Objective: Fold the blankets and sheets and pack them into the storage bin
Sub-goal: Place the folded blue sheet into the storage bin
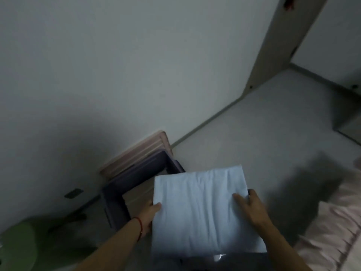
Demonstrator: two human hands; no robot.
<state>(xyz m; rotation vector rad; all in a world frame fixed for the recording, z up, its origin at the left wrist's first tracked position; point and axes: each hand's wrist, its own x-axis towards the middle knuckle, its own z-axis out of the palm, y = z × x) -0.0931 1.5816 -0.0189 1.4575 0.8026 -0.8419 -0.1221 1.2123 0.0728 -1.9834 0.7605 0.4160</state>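
In the head view, a folded pale blue sheet [205,210] filled the lower centre of the frame, carried flat between both hands. The left hand [151,209] held its left edge, thumb on top and fingers hidden beneath; the right hand [249,205] lay over the right edge, fingers curled onto the top face, so each grip pinched the sheet. Just beyond it, at centre left, stood the dark purple storage bin [115,202], open, its pinkish lid [136,153] seemingly leaning on the wall behind. The sheet overlapped the bin's right rim in the picture; whether it touched could not be told. Pink bedding [332,227] lay at lower right, a green cushion [17,245] at lower left. The packing step appeared to be in hand: next, the sheet would need shifting left over the opening and lowering level.
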